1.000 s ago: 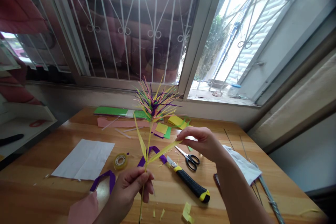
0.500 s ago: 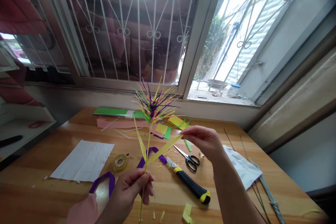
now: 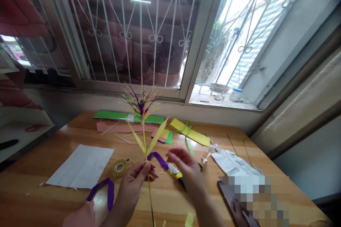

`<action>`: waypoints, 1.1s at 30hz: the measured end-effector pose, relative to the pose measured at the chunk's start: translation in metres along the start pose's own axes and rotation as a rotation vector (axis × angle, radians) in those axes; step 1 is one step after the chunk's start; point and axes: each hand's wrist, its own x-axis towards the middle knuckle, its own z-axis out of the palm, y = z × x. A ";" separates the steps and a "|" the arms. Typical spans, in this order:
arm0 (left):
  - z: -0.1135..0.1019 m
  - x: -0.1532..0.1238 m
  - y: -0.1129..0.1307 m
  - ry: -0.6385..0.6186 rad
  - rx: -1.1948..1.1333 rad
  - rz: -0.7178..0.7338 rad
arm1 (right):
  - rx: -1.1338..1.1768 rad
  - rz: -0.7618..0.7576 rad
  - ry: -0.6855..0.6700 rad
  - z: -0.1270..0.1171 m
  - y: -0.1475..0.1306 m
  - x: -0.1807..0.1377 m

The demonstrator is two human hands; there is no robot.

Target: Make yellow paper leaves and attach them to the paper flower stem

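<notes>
My left hand (image 3: 135,181) is closed around the thin stem of a paper flower (image 3: 142,104), which stands upright. Narrow purple, pink, yellow and green strips fan out from its head. Two pale yellow paper leaves, a left leaf (image 3: 136,137) and a right leaf (image 3: 157,135), spread from the stem just above my left fingers. To the right of the stem, my right hand (image 3: 186,166) is off the leaf, its fingers loosely curled and nothing visible in them. Beneath it lies a utility knife (image 3: 176,173), partly covered; the scissors are almost wholly hidden.
A tape roll (image 3: 119,167), white paper (image 3: 81,166) and purple strip (image 3: 110,193) lie on the left. Green paper (image 3: 114,115) and yellow paper (image 3: 190,133) lie at the back. On the right are a small bottle (image 3: 207,153), white cloth (image 3: 234,161) and dark flat object (image 3: 229,198), partly pixelated.
My right hand has let go of the right leaf and moved down and left. That leaf now points more upward. The flower has shifted left, and a dark flat object shows at lower right.
</notes>
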 end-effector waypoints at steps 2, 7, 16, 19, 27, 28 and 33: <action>0.005 0.008 -0.001 0.123 0.038 0.028 | 0.051 0.029 -0.098 0.021 0.025 -0.017; 0.013 0.018 -0.008 0.160 0.126 0.033 | 0.031 0.113 -0.136 0.042 0.063 -0.037; -0.054 0.041 0.056 0.349 0.895 0.923 | -0.307 -0.003 0.007 -0.002 0.060 -0.038; -0.064 0.047 0.097 0.080 1.345 1.167 | -0.304 -0.021 0.030 -0.010 0.056 -0.040; -0.054 0.063 0.111 -0.082 1.637 1.377 | -0.223 -0.001 0.087 -0.005 0.041 -0.045; -0.054 0.064 0.111 -0.065 1.632 1.401 | -0.214 0.009 0.085 -0.004 0.040 -0.045; -0.052 0.064 0.112 0.036 1.532 1.422 | -0.172 0.038 0.085 -0.005 0.036 -0.045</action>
